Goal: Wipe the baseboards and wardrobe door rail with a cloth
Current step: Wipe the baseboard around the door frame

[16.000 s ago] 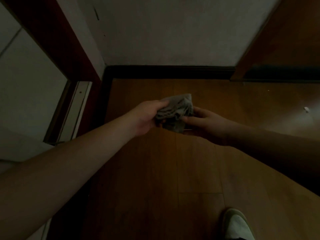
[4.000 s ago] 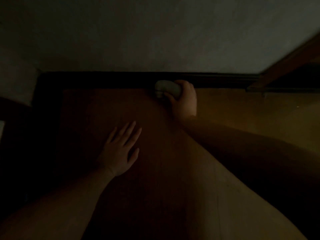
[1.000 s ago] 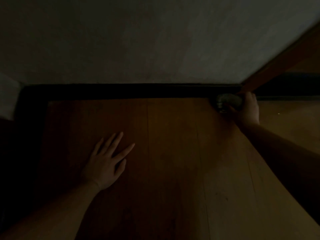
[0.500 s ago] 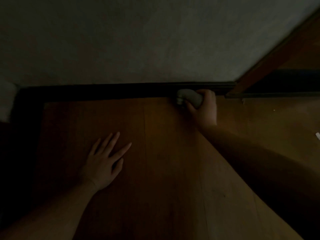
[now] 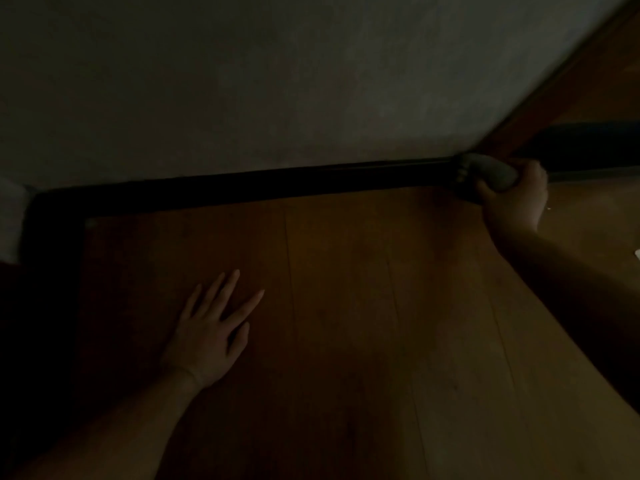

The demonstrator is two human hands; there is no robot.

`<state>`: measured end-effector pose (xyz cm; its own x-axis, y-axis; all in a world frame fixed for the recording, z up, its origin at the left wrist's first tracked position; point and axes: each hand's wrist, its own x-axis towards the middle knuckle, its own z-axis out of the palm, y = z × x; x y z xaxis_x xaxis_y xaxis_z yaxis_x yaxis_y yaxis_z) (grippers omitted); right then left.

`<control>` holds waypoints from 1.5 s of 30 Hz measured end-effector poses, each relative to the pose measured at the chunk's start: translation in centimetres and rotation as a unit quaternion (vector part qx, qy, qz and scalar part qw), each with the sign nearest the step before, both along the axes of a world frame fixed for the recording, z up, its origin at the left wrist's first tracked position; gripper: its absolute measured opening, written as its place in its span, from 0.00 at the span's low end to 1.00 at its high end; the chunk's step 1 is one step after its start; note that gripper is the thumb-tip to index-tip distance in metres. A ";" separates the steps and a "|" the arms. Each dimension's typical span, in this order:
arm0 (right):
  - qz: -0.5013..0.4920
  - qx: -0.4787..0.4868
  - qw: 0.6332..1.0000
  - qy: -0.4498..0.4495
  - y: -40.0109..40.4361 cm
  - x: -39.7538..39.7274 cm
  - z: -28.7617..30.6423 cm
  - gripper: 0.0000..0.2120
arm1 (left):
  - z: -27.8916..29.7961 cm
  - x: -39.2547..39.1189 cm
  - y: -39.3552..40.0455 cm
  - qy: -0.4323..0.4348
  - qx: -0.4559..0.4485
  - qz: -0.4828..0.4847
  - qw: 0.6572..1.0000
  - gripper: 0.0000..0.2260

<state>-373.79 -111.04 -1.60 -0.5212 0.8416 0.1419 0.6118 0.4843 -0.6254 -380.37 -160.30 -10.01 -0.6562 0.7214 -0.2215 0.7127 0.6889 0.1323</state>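
The room is dim. A dark baseboard runs along the foot of the pale wall. My right hand grips a bunched grey cloth and holds it against the baseboard's right end, where the brown wooden frame meets the wall. My left hand lies flat on the wooden floor with its fingers spread, well to the left of the cloth.
The baseboard turns a corner at the far left and runs toward me. A dark gap lies behind the wooden frame at the right. A small white scrap sits on the floor at the right edge.
My right hand has slid the cloth rightward along the baseboard, from its middle to the right end by the wooden frame. My left hand has stayed flat on the floor.
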 end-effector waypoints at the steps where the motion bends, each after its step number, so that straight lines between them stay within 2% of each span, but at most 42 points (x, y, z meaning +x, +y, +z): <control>1: -0.015 -0.006 1.000 0.002 0.2 0.2 -0.1 0.25 | 0.0 0.0 0.0 0.001 0.002 0.000 1.000 0.24; 5: -0.017 -0.027 0.999 0.020 -2.3 -0.5 -0.9 0.23 | 0.0 -0.1 0.0 0.010 0.000 -0.005 1.000 0.24; 9: 0.106 -0.052 0.992 0.038 -8.2 -3.0 -1.0 0.21 | -0.1 -0.1 -0.1 0.014 -0.008 -0.004 1.000 0.26; 13: 0.231 -0.089 0.967 0.068 -15.6 -6.3 -0.3 0.21 | -0.1 -0.1 0.0 0.017 -0.021 -0.006 1.000 0.26; 19: 0.296 -0.133 0.942 0.084 -22.3 -11.4 0.8 0.22 | -0.2 -0.1 0.1 0.026 -0.020 -0.010 0.999 0.27; 25: 0.260 -0.094 0.960 0.048 -17.0 -9.5 0.1 0.21 | -0.4 0.0 -0.1 0.025 -0.015 0.000 1.000 0.26; 30: 0.106 -0.063 0.992 0.032 -6.8 -3.8 0.0 0.26 | -0.5 -0.2 0.0 0.026 -0.021 -0.002 0.999 0.26; 33: 0.045 -0.058 0.997 0.002 -4.7 -0.1 -0.8 0.26 | -0.6 -0.1 -0.1 0.032 -0.022 -0.010 0.999 0.26; 35: 0.083 -0.089 0.992 -0.023 -7.4 2.7 -2.3 0.22 | -0.5 -0.2 -0.1 0.028 -0.021 -0.014 0.999 0.26; 39: 0.237 -0.136 0.962 -0.006 -17.8 6.1 -4.6 0.20 | -0.4 -0.1 -0.1 0.024 -0.027 -0.006 0.999 0.26; 42: 0.319 -0.128 0.939 0.006 -22.3 6.6 -5.5 0.21 | -0.6 -0.2 -0.3 0.023 -0.014 -0.017 0.999 0.27; 45: 0.386 -0.076 0.919 0.002 -23.4 7.4 -6.6 0.25 | -0.7 -0.2 -0.5 0.031 -0.008 -0.025 0.999 0.28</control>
<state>-366.35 -134.49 -8.15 -0.9714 0.2306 0.0567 0.1193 0.6802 -0.7233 -380.55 -160.77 -10.66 -0.6324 0.7501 -0.1934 0.7524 0.6542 0.0769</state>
